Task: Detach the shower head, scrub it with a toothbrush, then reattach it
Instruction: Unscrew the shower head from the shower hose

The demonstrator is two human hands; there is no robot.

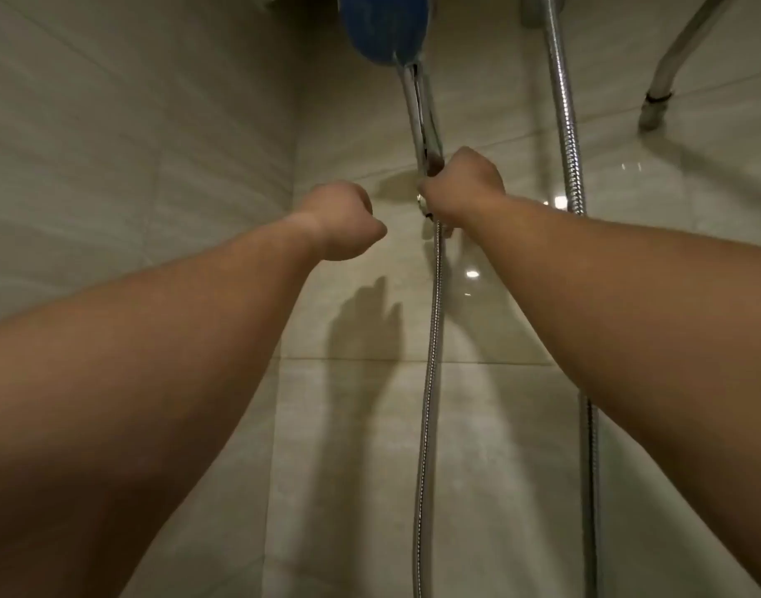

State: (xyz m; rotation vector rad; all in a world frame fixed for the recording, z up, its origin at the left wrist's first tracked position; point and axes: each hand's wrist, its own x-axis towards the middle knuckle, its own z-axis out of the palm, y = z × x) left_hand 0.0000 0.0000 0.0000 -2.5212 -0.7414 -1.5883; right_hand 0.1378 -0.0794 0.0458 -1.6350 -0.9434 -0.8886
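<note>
The shower head (385, 25) has a round blue face at the top of the view and a chrome handle (417, 110) running down from it. My right hand (465, 187) is closed around the bottom of that handle, where the metal hose (430, 360) joins it. The hose hangs straight down past the bottom of the view. My left hand (340, 222) is a closed fist just left of the handle's base, apart from it, with nothing visible in it. No toothbrush is in view.
A second chrome hose (568, 123) runs down the beige tiled wall on the right. A curved metal pipe (668, 71) sits at the upper right. A wall corner (292, 209) runs vertically behind my left hand.
</note>
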